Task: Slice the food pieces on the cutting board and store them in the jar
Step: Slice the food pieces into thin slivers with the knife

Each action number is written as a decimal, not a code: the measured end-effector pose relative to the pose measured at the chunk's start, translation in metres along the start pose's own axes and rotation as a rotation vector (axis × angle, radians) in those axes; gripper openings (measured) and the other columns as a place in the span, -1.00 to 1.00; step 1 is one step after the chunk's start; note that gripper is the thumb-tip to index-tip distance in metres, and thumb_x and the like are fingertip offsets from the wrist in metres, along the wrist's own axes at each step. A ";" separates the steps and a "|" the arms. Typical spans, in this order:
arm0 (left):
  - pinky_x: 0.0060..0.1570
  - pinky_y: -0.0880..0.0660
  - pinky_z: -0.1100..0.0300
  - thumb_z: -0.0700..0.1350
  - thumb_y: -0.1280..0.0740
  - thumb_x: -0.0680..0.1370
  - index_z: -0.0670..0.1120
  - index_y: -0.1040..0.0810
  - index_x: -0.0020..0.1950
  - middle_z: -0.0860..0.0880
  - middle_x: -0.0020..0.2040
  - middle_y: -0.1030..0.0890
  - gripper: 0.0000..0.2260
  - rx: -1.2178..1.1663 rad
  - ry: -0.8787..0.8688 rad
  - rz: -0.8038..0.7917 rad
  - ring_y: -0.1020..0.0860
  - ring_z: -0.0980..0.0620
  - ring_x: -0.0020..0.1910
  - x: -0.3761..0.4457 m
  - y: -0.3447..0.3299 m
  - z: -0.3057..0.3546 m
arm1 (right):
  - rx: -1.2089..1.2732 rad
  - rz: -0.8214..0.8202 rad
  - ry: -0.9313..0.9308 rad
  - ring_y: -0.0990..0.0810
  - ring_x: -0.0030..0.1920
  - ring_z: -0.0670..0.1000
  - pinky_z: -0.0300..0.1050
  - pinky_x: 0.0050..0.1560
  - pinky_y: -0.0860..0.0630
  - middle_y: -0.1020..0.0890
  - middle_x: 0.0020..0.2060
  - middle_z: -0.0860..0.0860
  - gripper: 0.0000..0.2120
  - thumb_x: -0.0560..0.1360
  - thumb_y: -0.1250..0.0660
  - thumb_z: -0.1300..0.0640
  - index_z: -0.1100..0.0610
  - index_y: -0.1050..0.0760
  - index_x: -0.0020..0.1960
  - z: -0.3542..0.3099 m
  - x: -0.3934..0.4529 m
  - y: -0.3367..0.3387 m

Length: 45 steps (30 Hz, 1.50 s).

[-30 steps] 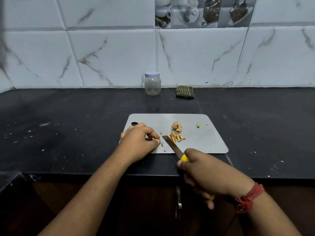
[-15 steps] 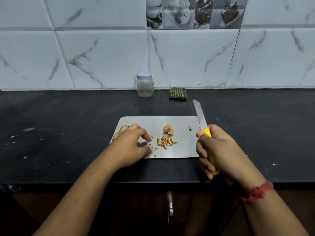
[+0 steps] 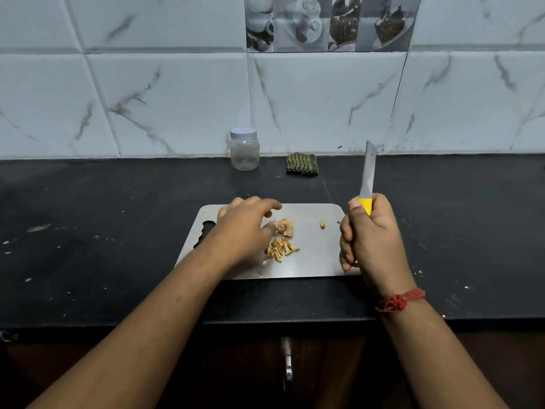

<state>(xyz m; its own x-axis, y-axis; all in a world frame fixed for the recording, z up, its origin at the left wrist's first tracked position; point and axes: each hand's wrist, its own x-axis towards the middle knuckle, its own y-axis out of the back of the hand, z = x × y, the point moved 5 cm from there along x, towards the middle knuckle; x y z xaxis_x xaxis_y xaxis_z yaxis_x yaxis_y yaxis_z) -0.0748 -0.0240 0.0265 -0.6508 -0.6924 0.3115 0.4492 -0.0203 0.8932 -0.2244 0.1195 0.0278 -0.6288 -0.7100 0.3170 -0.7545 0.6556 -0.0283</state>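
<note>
Right hand (image 3: 370, 240) hides knife (image 3: 367, 175) handle.

Board (image 3: 309, 267), jar (image 3: 244, 150), cloth (image 3: 302, 164) on counter (image 3: 103, 231)

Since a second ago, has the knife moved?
Yes. The knife has left the sliced pieces and now stands blade-up in the right hand at the cutting board's right edge.

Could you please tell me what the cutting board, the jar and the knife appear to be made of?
Cutting board: likely steel, grey with a soft sheen. Jar: clear, probably plastic, under a pale screw lid. Knife: bright metal blade on a yellow handle, seemingly plastic, held in the right hand.
</note>
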 end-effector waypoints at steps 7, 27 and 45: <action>0.32 -0.29 -0.03 0.15 -0.33 0.56 0.19 -0.54 0.25 0.19 0.10 -0.59 -0.73 0.071 -0.025 -0.032 -0.46 0.05 0.23 0.021 -0.014 0.005 | -0.063 -0.058 -0.001 -0.32 -0.60 0.01 -0.14 -0.56 -0.37 -0.44 -0.42 0.04 -0.84 0.66 -0.08 0.03 0.05 -0.29 -0.06 0.002 -0.002 -0.004; 0.27 -0.36 0.00 0.23 -0.37 0.53 0.14 -0.59 0.14 0.19 -0.06 -0.57 -0.73 -0.079 0.199 0.054 -0.49 0.18 0.06 -0.027 0.019 -0.063 | -0.637 -0.222 0.199 -0.48 -0.27 -0.06 -0.19 -0.28 -0.39 -0.54 -0.17 -0.08 -0.82 0.62 -0.14 0.10 -0.03 -0.38 0.20 -0.007 -0.017 -0.044; 0.17 -0.35 0.04 0.22 -0.40 0.50 0.09 -0.46 -0.15 0.19 -0.18 -0.49 -0.75 -0.156 0.221 0.091 -0.41 0.12 0.00 -0.037 0.019 -0.071 | -0.939 -0.429 0.018 -0.55 -0.23 -0.02 -0.13 -0.27 -0.50 -0.48 -0.16 -0.08 -0.81 0.57 -0.06 0.20 0.01 -0.35 0.12 -0.027 -0.050 -0.075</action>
<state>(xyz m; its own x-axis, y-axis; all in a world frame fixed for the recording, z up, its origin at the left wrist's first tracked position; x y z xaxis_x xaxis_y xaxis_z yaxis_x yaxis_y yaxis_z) 0.0014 -0.0505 0.0090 -0.4624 -0.8364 0.2943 0.5990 -0.0499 0.7992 -0.1314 0.1126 0.0396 -0.3321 -0.9328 0.1402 -0.4594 0.2898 0.8396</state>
